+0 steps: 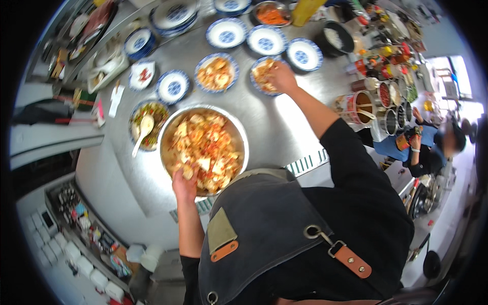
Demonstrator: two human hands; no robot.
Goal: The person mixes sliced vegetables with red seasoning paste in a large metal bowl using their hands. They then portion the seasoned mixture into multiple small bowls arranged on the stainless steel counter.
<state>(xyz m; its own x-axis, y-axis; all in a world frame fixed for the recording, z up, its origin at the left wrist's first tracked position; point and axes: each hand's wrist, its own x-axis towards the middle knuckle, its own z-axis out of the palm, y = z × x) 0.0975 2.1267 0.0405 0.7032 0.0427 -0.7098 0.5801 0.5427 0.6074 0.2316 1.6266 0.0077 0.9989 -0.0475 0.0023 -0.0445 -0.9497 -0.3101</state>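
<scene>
A large stainless steel bowl (241,131) stands near the steel table's front edge, full of pale food pieces (204,152) mixed with red seasoning. My left hand (185,187) is at its near left rim, with a pale piece between thumb and fingers. Further off, my right hand (283,78) reaches down onto the food in a blue-and-white dish (252,74); its fingertips are partly hidden there, so its grip is unclear. Left of that, a matching dish (198,74) holds a similar portion. A bowl of chopped green and red peppers (154,108) with a white spoon (145,129) sits beside the steel bowl.
Blue-and-white bowls (267,41) and stacked plates (175,13) line the back. A bowl of shredded orange food (271,14) and a dark pot (335,38) stand behind. Seasoning containers (362,105) crowd the right; beyond them another person (427,152) holds a jar.
</scene>
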